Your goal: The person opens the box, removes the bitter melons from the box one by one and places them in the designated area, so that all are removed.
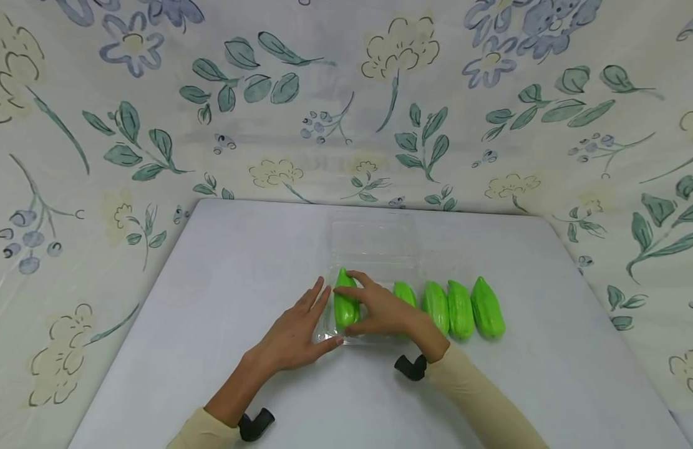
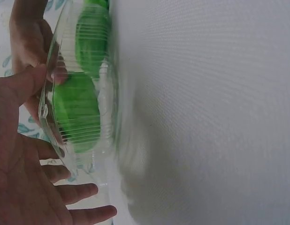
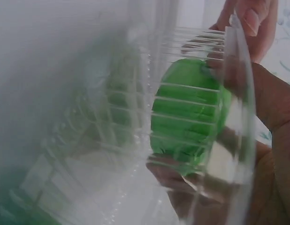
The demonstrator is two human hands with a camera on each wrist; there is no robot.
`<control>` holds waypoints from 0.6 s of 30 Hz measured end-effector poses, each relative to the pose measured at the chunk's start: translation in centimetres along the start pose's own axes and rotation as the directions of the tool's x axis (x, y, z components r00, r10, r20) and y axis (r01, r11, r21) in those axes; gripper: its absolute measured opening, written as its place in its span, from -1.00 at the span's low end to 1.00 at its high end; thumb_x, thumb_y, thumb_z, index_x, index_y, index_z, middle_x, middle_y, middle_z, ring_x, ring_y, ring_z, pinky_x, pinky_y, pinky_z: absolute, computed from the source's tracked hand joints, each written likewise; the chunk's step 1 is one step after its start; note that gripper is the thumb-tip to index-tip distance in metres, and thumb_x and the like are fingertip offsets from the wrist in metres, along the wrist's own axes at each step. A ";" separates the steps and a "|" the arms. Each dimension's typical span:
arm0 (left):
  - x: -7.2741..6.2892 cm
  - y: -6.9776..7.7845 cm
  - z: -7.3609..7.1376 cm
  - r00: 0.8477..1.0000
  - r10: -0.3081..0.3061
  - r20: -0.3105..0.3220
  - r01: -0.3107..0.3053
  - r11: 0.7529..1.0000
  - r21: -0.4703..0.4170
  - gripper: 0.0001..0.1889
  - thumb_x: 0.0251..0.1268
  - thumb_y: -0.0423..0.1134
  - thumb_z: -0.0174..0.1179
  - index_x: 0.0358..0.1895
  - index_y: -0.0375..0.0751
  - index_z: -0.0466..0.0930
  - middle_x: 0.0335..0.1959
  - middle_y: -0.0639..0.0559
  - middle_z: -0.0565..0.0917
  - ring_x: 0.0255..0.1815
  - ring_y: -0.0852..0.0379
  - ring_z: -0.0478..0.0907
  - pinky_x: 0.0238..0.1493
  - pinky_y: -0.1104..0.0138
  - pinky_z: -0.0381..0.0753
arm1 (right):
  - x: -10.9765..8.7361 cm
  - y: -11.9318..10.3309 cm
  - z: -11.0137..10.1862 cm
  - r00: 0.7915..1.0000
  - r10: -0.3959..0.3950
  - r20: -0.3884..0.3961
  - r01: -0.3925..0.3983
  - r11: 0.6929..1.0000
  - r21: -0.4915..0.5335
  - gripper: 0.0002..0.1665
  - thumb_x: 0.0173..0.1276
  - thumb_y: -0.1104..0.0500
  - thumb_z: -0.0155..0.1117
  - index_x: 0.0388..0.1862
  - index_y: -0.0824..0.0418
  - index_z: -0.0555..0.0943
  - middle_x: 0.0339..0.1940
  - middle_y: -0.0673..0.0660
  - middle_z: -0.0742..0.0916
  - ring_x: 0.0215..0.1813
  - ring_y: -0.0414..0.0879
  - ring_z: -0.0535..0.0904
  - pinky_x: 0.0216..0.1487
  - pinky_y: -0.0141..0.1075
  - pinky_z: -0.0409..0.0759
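Observation:
A clear plastic clamshell box [image 1: 373, 236] lies with its lid raised at the back. In the head view, my right hand [image 1: 387, 307] grips a bright green, elongated gourd with a pointed tip [image 1: 345, 312] at the box's left end. Thumb and fingers span that gourd in the right wrist view, seen through the ribbed wall. My left hand [image 1: 297, 333] is at the box's left front corner, fingers spread and fairly straight, its thumb at the rim in the left wrist view. Another green gourd [image 1: 404, 292] sits in the box's right part, partly hidden by my right hand.
Right of the box, three more green gourds stand side by side: one near the box [image 1: 434, 305], a middle one [image 1: 460, 310] and an outer one [image 1: 488, 308]. The white table [image 1: 239, 249] backs onto a floral cloth [image 1: 324, 93]. A black wrist mount [image 1: 410, 368] is by the right sleeve.

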State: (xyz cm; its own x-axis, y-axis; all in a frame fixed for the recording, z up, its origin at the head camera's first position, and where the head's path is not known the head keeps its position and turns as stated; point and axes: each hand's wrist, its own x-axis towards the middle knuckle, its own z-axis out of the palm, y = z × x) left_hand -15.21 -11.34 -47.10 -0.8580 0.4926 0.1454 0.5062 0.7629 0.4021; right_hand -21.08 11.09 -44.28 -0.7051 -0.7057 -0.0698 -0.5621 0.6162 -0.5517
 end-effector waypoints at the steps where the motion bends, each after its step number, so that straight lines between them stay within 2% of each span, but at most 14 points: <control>1: 0.0 0.0 0.0 1.000 0.000 0.000 0.000 1.000 0.001 0.01 0.26 0.33 0.14 0.54 -0.32 0.04 0.57 -0.21 -0.02 0.45 -0.23 0.19 0.19 -0.04 0.47 | -0.1 0.0 -0.2 1.000 -0.007 -0.003 0.007 1.000 0.005 -0.12 0.12 -0.01 0.56 0.43 0.09 0.44 0.54 0.25 0.20 0.32 0.10 0.43 0.18 -0.06 0.51; 9: 0.1 0.0 0.1 1.000 -0.009 0.007 0.009 1.000 0.000 0.02 0.25 0.34 0.14 0.54 -0.32 0.03 0.58 -0.19 -0.05 0.46 -0.22 0.17 0.20 -0.04 0.45 | -1.1 0.2 -1.8 0.998 -0.033 -0.056 0.033 0.999 -0.014 -0.13 0.11 0.00 0.56 0.41 0.09 0.45 0.54 0.23 0.21 0.35 0.12 0.40 0.20 -0.01 0.49; 18: 0.0 0.2 0.1 1.000 -0.017 0.012 0.017 1.000 -0.003 0.03 0.24 0.34 0.15 0.54 -0.34 0.03 0.57 -0.23 -0.03 0.47 -0.25 0.14 0.21 -0.06 0.43 | -3.1 0.8 -3.9 0.991 -0.004 -0.132 0.003 1.000 -0.002 -0.16 0.09 0.08 0.58 0.38 0.10 0.49 0.54 0.24 0.21 0.36 0.15 0.39 0.19 0.04 0.49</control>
State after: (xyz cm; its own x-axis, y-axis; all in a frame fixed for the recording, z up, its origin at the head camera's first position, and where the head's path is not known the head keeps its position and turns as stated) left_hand -15.16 -11.14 -47.13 -0.8653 0.4847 0.1276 0.4913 0.7700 0.4071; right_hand -21.08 15.14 -41.30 -0.7541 -0.6554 0.0426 -0.5652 0.6144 -0.5505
